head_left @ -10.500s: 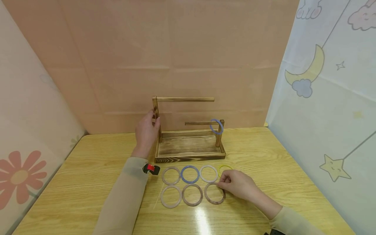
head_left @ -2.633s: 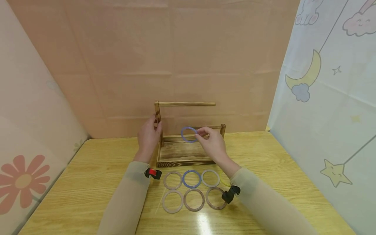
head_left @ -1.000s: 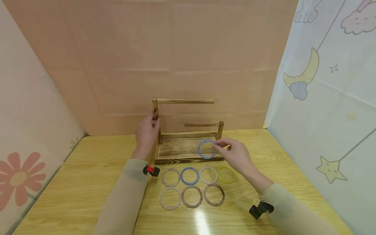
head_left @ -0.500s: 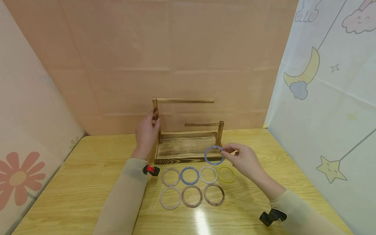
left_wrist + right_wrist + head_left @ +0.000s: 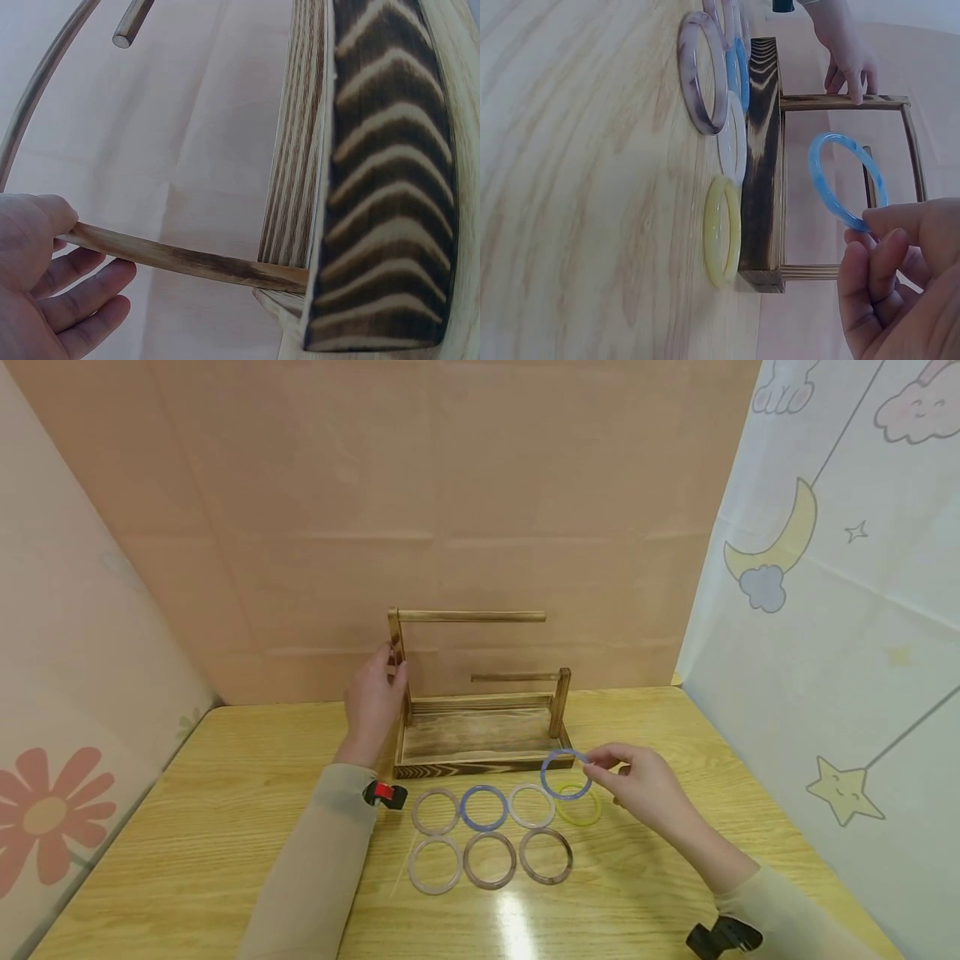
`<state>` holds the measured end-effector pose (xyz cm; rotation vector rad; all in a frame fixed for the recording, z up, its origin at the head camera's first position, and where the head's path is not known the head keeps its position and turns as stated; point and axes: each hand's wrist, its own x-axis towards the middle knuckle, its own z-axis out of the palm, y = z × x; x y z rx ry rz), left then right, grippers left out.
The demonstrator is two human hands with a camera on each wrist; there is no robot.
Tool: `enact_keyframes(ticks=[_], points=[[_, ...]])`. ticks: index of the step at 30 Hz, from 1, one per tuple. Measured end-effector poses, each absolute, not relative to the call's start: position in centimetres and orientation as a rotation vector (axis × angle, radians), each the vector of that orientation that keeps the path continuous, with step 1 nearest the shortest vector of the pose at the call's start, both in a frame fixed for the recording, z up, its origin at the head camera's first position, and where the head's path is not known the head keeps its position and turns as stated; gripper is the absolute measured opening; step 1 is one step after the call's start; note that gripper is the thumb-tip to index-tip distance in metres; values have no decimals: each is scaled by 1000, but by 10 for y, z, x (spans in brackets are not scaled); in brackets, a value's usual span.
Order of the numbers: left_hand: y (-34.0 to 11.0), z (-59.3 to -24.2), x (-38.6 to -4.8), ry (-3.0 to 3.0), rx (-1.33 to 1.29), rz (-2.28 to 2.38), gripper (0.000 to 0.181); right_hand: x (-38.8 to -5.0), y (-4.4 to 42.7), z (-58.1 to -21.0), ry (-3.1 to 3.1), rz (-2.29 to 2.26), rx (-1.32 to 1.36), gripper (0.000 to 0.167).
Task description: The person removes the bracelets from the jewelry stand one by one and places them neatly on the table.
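My right hand (image 5: 637, 781) pinches a light-blue bangle (image 5: 543, 774) between thumb and fingers, lifted above the table just in front of the stand. In the right wrist view the marbled blue bangle (image 5: 817, 174) hangs from the fingertips. My left hand (image 5: 372, 697) grips the tall left upright of a wooden bangle stand (image 5: 450, 770); the left wrist view shows thumb and fingers around that upright (image 5: 172, 256). Both the upper bar (image 5: 472, 616) and the lower bar (image 5: 516, 677) are bare. Below the held bangle lies a yellow bangle (image 5: 578, 824), partly overlapped by it in the head view.
Two rows of bangles lie before the stand: a blue bangle (image 5: 483, 830) and a white bangle (image 5: 532, 827) in the back row, a brownish marbled bangle (image 5: 546, 882) at the front row's right end. A patterned cloth (image 5: 825, 610) hangs to the right.
The blue bangle, earlier hanging on the lower bar, came off its free end in my right hand. It has since moved right and toward me, over the tray's front edge. My left hand has stayed.
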<state>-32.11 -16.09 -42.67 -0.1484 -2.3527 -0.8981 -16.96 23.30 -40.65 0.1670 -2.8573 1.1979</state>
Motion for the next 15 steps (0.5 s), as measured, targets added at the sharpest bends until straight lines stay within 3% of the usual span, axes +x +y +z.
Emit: enact_keyframes(ticks=[15], points=[[-161, -429, -321, -2336, -152, -885, 30, -156, 252, -414, -2918, 1203, 115, 28]])
